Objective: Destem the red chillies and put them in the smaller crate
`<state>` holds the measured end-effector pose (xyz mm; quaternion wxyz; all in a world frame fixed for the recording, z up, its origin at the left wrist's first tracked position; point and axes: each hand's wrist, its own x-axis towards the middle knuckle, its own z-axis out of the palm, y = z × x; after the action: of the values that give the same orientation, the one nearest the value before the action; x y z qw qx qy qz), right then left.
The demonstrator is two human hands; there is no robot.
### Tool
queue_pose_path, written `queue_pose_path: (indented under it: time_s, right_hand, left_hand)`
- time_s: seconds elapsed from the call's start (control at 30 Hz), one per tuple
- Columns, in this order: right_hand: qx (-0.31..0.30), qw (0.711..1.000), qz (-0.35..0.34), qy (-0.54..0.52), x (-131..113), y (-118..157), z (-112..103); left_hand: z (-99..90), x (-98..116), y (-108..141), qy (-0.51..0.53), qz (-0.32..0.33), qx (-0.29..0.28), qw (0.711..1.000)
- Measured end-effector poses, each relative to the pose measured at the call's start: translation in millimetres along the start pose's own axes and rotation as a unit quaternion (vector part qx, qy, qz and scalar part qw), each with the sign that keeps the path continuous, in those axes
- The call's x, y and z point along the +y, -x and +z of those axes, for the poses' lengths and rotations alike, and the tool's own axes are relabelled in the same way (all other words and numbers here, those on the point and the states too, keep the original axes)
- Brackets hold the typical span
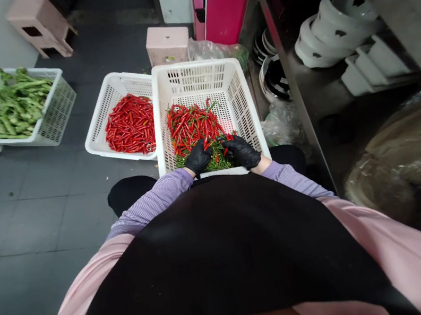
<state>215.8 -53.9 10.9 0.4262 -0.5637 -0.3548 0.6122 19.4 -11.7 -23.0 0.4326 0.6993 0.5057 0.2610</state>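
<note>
While the grey tiled floor (35, 219) takes up most of the left of the frame, my black apron (228, 240) fills the lower centre, with pink fabric on both sides of it. Along the right edge runs a dark metal shelf (310, 124) that carries white containers (333, 24) and, lower down, a large bundle in clear plastic (414, 145). A bright pink cabinet (227, 4) stands at the top, right of centre. Just in front of me, at the middle of the frame, sits a white slatted basket (244, 103); a second white basket (98, 111) is beside it on the left, its right edge partly hidden, and a third basket (60, 113) of green stalks (18, 106) stands well apart at the upper left. One pale stool (36, 17) is at the upper left, another (167, 41) just behind my basket. Red chillies (192, 123) lie heaped in my basket, with green stems (218, 156) thick at its near end; the second basket holds more. My gloved left hand (199, 156) and right hand (242, 151) are apart over those stems, fingers bent, red chillies at the fingertips; how firmly either grips, I cannot tell.
</note>
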Motion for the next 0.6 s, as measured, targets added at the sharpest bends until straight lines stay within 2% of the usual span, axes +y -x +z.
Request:
queue_pose_path:
  time_s: [0.07, 0.1, 0.17, 0.2, 0.23, 0.3, 0.37, 0.4, 0.5, 0.6]
  right_hand:
    - [0.011, 0.991, -0.01, 0.135, -1.5, -1.6, -2.9]
    - [0.019, 0.973, -0.021, 0.227, -3.3, -2.8, -4.4]
    - [0.029, 0.916, -0.031, 0.399, -8.3, -5.1, -8.2]
    - [0.025, 0.894, -0.029, 0.447, -11.1, -5.7, -10.4]
    - [0.015, 0.889, -0.021, 0.457, -13.7, -5.8, -12.9]
    - [-0.029, 0.928, 0.003, 0.372, -18.1, -4.2, -17.8]
    - [-0.081, 0.971, 0.03, 0.222, -21.2, -1.2, -21.8]
    - [-0.105, 0.981, 0.044, 0.158, -22.3, 0.3, -23.0]
    - [-0.143, 0.987, 0.054, 0.05, -23.4, 3.2, -22.1]
    - [-0.101, 0.995, 0.021, -0.001, -21.7, 2.6, -13.3]
  left_hand:
    - [0.0, 0.7, 0.8, 0.016, 0.012, -0.018, 1.0]
    - [0.1, 1.0, 1.0, 0.021, 0.012, -0.027, 0.999]
    - [0.4, 0.9, 0.6, 0.025, 0.002, -0.038, 0.999]
    - [0.6, 0.3, 0.1, 0.025, -0.006, -0.037, 0.999]
    - [0.9, -0.3, -0.5, 0.025, -0.014, -0.034, 0.999]
    - [1.6, -1.4, -1.1, 0.036, -0.025, -0.025, 0.999]
    - [2.5, -0.7, -0.2, 0.074, -0.04, -0.025, 0.996]
    - [2.7, 0.6, 0.9, 0.105, -0.052, -0.031, 0.993]
    - [2.4, 8.4, 6.3, 0.211, -0.092, -0.056, 0.972]
    - [0.2, 18.5, 11.1, 0.254, -0.094, -0.075, 0.96]
